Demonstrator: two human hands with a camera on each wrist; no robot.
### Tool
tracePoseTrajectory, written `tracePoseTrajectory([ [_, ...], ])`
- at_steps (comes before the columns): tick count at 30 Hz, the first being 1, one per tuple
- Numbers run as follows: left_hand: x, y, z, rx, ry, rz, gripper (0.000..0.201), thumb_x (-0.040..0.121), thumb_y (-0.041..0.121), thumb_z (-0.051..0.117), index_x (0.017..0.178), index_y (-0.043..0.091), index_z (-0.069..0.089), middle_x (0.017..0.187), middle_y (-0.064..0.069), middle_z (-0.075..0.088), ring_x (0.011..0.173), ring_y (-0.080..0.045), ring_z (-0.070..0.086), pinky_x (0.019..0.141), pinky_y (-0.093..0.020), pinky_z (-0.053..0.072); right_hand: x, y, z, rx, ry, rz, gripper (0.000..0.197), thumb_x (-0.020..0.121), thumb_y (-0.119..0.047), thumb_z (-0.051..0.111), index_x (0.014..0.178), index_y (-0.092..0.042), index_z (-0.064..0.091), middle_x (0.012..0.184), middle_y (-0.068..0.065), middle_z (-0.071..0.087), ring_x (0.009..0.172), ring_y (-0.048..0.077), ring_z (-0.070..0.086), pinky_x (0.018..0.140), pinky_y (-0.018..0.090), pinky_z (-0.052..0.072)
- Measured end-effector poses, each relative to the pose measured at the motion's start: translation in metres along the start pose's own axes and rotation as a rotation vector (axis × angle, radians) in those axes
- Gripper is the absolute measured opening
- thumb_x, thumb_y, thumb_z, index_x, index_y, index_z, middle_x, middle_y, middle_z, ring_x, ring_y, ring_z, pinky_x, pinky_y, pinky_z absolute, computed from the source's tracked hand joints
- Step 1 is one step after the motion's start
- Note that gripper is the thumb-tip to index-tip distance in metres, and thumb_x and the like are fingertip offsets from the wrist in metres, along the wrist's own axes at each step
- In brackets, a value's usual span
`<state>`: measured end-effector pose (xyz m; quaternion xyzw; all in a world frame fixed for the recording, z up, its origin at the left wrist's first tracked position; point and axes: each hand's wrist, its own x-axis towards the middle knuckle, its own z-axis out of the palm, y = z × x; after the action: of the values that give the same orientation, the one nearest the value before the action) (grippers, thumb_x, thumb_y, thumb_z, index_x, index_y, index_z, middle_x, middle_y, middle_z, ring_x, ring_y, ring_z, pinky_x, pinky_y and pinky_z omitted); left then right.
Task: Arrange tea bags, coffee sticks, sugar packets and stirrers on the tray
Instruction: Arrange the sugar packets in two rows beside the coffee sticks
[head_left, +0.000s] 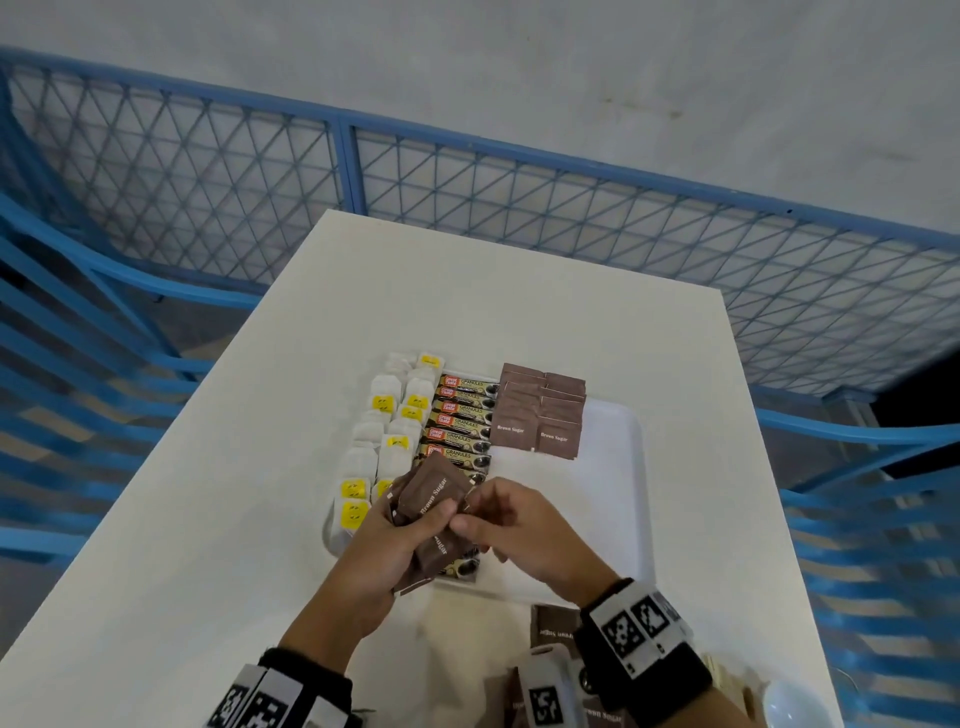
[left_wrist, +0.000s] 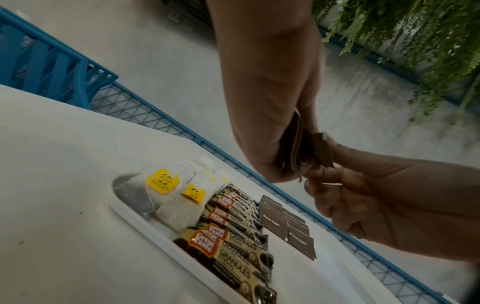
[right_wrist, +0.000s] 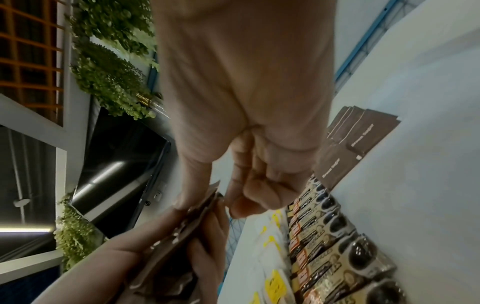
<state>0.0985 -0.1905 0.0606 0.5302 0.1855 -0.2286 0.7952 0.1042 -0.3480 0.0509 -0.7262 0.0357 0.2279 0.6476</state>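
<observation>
A white table (head_left: 519, 291) carries a white tray (head_left: 621, 488), well along: tea bags (head_left: 387, 415) fill its left side in 2 columns, coffee sticks (head_left: 462, 421) run down the middle, and brown sugar packets (head_left: 537, 410) lie in 2 overlapping rows at the far right, with bare tray nearer the person. Loose sugar packets (head_left: 556, 626) wait on the table by the right wrist. No stirrers are clearly visible, so they seem still to come. The left hand (head_left: 382, 551) grips a held stack of sugar packets (head_left: 431, 499), fingers curled round it; the right hand (head_left: 519, 530) pinches 1 packet's edge.
</observation>
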Motion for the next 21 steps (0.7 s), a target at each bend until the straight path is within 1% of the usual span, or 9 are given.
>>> tracePoseTrajectory([
  [3,-0.004,0.001,0.0,0.015,-0.012,-0.015,0.025,0.084,0.01,0.062,0.109,0.015,0.062,0.082,-0.004,0.074,0.065,-0.015,0.071,0.046,-0.022,0.05,-0.002,0.0,0.005,0.049,0.047,-0.003,0.022,0.08,-0.012,0.072,0.096,-0.013,0.058,0.08,-0.003,0.06,0.056,-0.002,0.056,0.049,0.011,0.04],
  [5,-0.005,0.003,0.0,0.039,-0.027,-0.024,0.021,0.086,0.012,0.061,0.107,0.017,0.063,0.082,-0.004,0.074,0.065,-0.014,0.071,0.046,-0.021,0.05,-0.003,-0.002,0.006,0.051,0.062,-0.017,0.028,0.082,-0.013,0.069,0.108,-0.014,0.059,0.086,-0.002,0.06,0.058,-0.003,0.056,0.051,0.01,0.041],
  [6,-0.007,0.004,0.0,0.049,-0.041,-0.026,0.021,0.086,0.012,0.06,0.107,0.017,0.063,0.083,-0.005,0.074,0.065,-0.015,0.071,0.046,-0.021,0.05,-0.004,-0.003,0.007,0.057,0.062,-0.029,0.027,0.084,-0.013,0.067,0.11,-0.013,0.06,0.088,0.0,0.06,0.059,-0.003,0.056,0.051,0.011,0.041],
  [9,-0.009,0.004,0.0,0.057,-0.068,-0.036,0.021,0.087,0.011,0.059,0.106,0.019,0.063,0.087,-0.007,0.075,0.067,-0.016,0.071,0.047,-0.022,0.05,-0.005,-0.004,0.005,0.066,0.106,-0.053,0.017,0.087,-0.009,0.062,0.104,-0.006,0.063,0.09,0.008,0.059,0.06,0.004,0.054,0.05,0.015,0.04],
  [12,-0.01,0.003,-0.002,0.065,-0.056,-0.036,0.033,0.086,0.002,0.059,0.108,0.025,0.061,0.092,-0.007,0.073,0.068,-0.017,0.071,0.046,-0.022,0.05,-0.005,-0.004,0.002,0.07,0.147,-0.044,0.008,0.087,-0.004,0.061,0.094,-0.002,0.06,0.085,0.011,0.059,0.059,0.008,0.052,0.051,0.017,0.042],
  [15,-0.007,0.001,-0.005,0.075,-0.031,-0.035,0.036,0.085,-0.005,0.056,0.105,0.024,0.062,0.078,-0.003,0.073,0.061,-0.015,0.07,0.043,-0.021,0.049,-0.005,-0.003,-0.003,0.127,0.146,0.002,0.007,0.086,0.003,0.058,0.087,-0.004,0.055,0.08,0.013,0.06,0.058,0.012,0.057,0.054,0.019,0.048],
  [16,-0.006,0.001,-0.005,0.069,-0.017,-0.041,0.035,0.085,-0.006,0.055,0.105,0.021,0.062,0.076,-0.003,0.073,0.06,-0.015,0.069,0.043,-0.021,0.048,-0.005,-0.001,-0.006,0.159,0.15,0.015,0.009,0.086,0.005,0.057,0.088,-0.004,0.055,0.081,0.013,0.061,0.06,0.013,0.059,0.056,0.02,0.05],
  [19,-0.002,0.0,-0.009,0.026,0.035,-0.055,0.035,0.085,-0.006,0.055,0.109,0.019,0.059,0.082,-0.006,0.07,0.062,-0.017,0.067,0.044,-0.021,0.049,0.0,0.008,-0.019,0.253,0.202,0.047,0.013,0.086,0.008,0.054,0.098,0.002,0.057,0.086,0.014,0.064,0.064,0.015,0.062,0.064,0.023,0.055],
  [21,0.0,0.0,-0.011,-0.003,0.062,-0.059,0.033,0.085,-0.006,0.056,0.105,0.02,0.059,0.081,-0.006,0.069,0.061,-0.016,0.067,0.044,-0.021,0.05,0.007,0.016,-0.031,0.285,0.274,0.093,0.012,0.087,0.009,0.054,0.097,0.003,0.057,0.086,0.015,0.065,0.068,0.018,0.062,0.066,0.023,0.056],
])
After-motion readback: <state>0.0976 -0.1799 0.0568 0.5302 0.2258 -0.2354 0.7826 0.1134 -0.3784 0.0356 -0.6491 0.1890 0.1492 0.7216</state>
